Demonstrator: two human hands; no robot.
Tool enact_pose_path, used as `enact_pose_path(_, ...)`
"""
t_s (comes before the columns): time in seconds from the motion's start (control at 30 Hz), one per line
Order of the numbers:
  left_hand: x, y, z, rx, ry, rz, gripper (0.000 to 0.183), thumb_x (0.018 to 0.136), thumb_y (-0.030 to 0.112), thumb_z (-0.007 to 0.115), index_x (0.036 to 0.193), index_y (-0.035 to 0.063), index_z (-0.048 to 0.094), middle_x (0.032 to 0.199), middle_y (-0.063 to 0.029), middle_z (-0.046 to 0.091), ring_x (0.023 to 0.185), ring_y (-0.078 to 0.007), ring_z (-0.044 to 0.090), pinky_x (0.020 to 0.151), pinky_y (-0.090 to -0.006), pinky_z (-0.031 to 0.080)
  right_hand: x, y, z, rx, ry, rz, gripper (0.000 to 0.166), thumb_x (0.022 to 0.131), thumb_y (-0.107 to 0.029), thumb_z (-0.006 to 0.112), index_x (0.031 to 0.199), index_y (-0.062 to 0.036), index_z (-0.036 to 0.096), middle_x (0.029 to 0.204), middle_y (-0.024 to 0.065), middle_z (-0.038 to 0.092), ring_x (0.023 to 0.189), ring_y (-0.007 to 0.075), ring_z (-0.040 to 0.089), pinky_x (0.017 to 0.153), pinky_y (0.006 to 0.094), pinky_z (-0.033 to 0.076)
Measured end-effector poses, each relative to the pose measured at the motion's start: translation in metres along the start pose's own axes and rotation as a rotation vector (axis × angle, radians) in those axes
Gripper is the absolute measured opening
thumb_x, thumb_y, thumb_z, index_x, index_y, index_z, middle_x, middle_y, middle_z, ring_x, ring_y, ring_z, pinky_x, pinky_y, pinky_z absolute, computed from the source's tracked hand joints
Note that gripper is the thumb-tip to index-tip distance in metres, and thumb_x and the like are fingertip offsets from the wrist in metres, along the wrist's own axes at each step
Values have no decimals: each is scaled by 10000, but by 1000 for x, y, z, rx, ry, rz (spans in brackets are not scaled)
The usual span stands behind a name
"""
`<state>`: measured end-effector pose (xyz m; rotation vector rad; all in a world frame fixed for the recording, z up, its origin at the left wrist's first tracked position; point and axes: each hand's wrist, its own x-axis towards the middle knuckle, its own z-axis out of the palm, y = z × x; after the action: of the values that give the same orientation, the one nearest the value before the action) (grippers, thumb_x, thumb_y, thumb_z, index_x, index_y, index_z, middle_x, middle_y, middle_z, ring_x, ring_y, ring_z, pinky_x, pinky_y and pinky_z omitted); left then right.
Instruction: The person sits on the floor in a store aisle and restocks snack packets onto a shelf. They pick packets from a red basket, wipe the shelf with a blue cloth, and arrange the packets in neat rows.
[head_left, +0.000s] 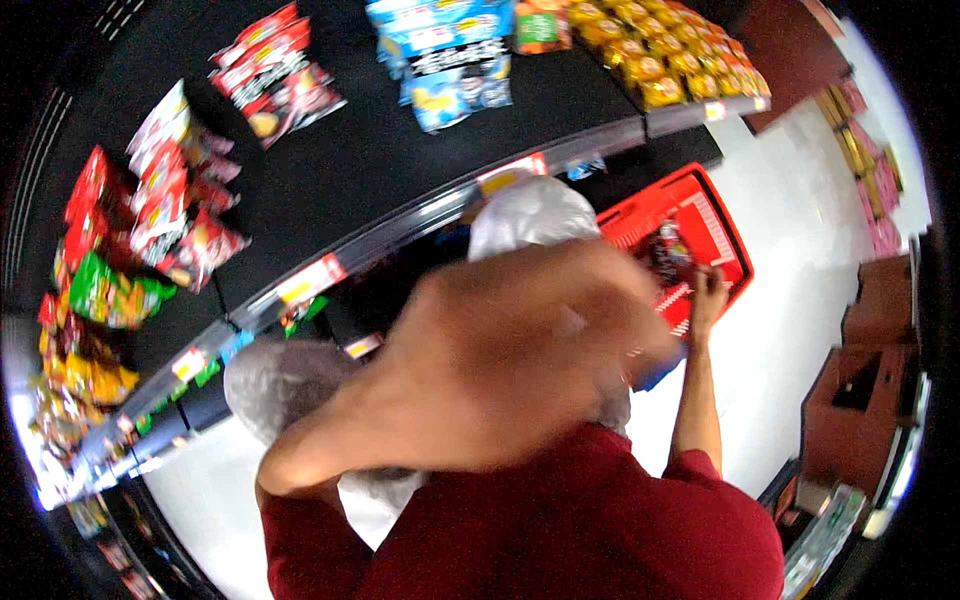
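Observation:
My left hand (592, 322) is raised close to the camera across the middle of the view, heavily blurred. Its fingers are not clear, and whether it holds anything cannot be made out. My right hand (709, 296) is at the near side of a red plastic shopping basket (720, 214), its fingers over the rim area. Its grip on the basket is unclear. Inside the basket lies a dark snack packet (666, 251), just beyond the right hand. The raised left forearm hides part of the basket and the lower shelf.
A black shelf (360, 187) curves ahead, with red chip bags (274, 82), blue snack bags (454, 64), a green packet (116, 292) and rows of gold-wrapped packs (660, 45). Price tags line its edge. Pale floor (780, 247) and brown cartons (851, 397) are at right.

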<state>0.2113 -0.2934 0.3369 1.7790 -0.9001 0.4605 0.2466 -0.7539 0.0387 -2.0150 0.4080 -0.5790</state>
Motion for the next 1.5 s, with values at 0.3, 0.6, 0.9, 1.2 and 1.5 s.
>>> enact_pose_path(0.3, -14, 74, -1, -75, 391, 439, 130, 769, 162, 639, 720, 57, 579, 699, -34, 556, 594, -113, 522, 529, -248, 410, 16, -198, -19, 517, 68, -142, 203, 960, -236, 604, 989, -36, 615, 820, 24, 580, 705, 93, 536, 598, 235, 461)
enact_pose_path(0.6, -21, 91, -5, -34, 582, 536, 199, 677, 231, 641, 609, 69, 547, 568, 6, 501, 460, -64, 451, 404, -207, 348, -14, -339, 80, 666, -261, -377, 191, 983, -169, 553, 1065, -12, 624, 929, 50, 623, 772, 117, 609, 621, 283, 547)
enact_pose_path(0.9, -43, 100, -27, 202, 567, 186, 134, 723, 221, 752, 808, 152, 675, 717, -23, 646, 584, -135, 591, 526, -258, 501, -74, -413, 199, 735, -690, -473, 161, 995, -172, 577, 1033, -16, 584, 911, 39, 582, 758, 77, 591, 617, 251, 583)
enact_pose_path(1.2, -56, -71, -142, 458, 585, -395, 386, 925, 16, 612, 1295, 37, 504, 1185, -86, 632, 700, -39, 520, 603, -206, 461, -61, -424, 296, 610, -765, -617, 117, 993, -149, 555, 1041, -43, 560, 966, 56, 501, 766, 111, 537, 574, 240, 538)
enact_pose_path(1.5, -86, -171, -174, 163, 492, -790, 617, 836, 117, 769, 1348, -16, 451, 1124, -133, 625, 623, -97, 582, 551, -236, 473, -41, -446, 357, 477, -851, -703, 131, 1022, -172, 508, 1065, -58, 558, 955, 30, 592, 834, 89, 580, 632, 243, 512)
